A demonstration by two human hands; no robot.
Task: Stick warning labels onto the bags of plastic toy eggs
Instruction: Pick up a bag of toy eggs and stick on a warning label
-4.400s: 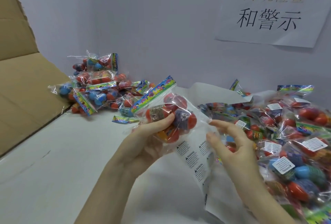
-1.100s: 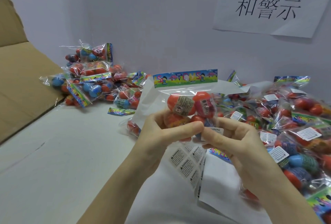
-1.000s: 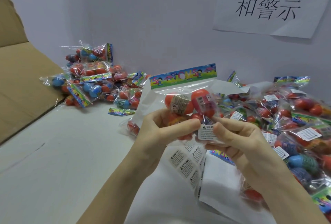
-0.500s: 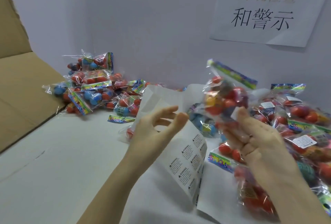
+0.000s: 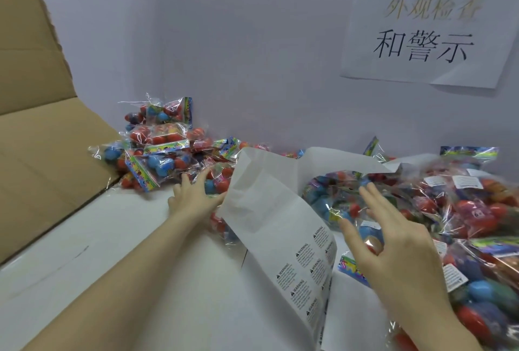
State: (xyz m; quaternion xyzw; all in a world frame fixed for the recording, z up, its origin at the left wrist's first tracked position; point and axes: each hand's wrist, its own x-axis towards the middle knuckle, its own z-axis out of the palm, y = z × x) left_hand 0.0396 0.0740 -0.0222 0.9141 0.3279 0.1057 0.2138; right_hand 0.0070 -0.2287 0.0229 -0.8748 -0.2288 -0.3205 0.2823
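A curled white label sheet [image 5: 269,210] stands on the table between my hands, with rows of warning labels [image 5: 302,274] on its lower part. My left hand [image 5: 193,197] reaches out to the pile of unlabelled egg bags [image 5: 157,151] at the back left, and its fingers lie on one bag [image 5: 217,182] at the pile's near edge. My right hand [image 5: 393,241] hovers with fingers spread and holds nothing, just left of the heap of labelled bags [image 5: 466,210]. A bag with blue eggs [image 5: 328,196] lies beyond that hand.
A brown cardboard flap [image 5: 42,154] rises along the left side. The white table [image 5: 112,266] runs up to a pale wall, where a paper sign [image 5: 427,38] with Chinese characters hangs at the upper right.
My right hand has let go of the labelled bag at the right heap and now hangs open. My left hand has moved away from the sheet to the left pile.
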